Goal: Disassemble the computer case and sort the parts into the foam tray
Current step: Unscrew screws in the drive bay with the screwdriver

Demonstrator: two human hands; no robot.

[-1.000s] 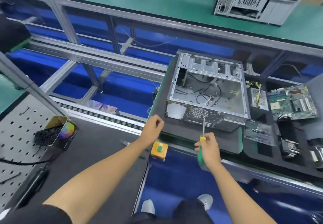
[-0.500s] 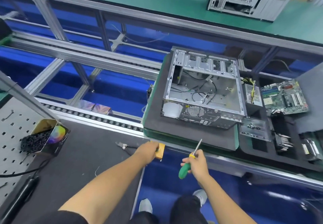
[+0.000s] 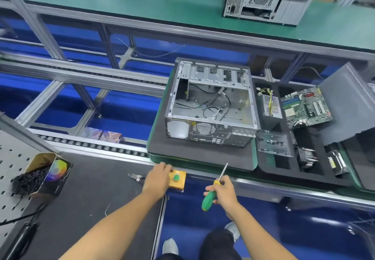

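**benchrat:** Head view, the only one given: the computer case (image 3: 211, 109) is seen sitting gutted on the dark pad, only loose cables left inside. The motherboard (image 3: 306, 107) and other pulled parts are already laid in the foam tray (image 3: 269, 166) just to its right. So the strip-down looks mostly done, I'd guess.

**pcb_nick:** Agreed. The screwdriver (image 3: 213, 190) is gripped by the right hand (image 3: 225, 192), fingers wrapped round the green handle, tip pointed up, clear of the case. The left hand (image 3: 158, 178) is rested flat, fingers relaxed, on the yellow box beside the green button (image 3: 176, 177). A press to send the pallet on is probably what's called for next.
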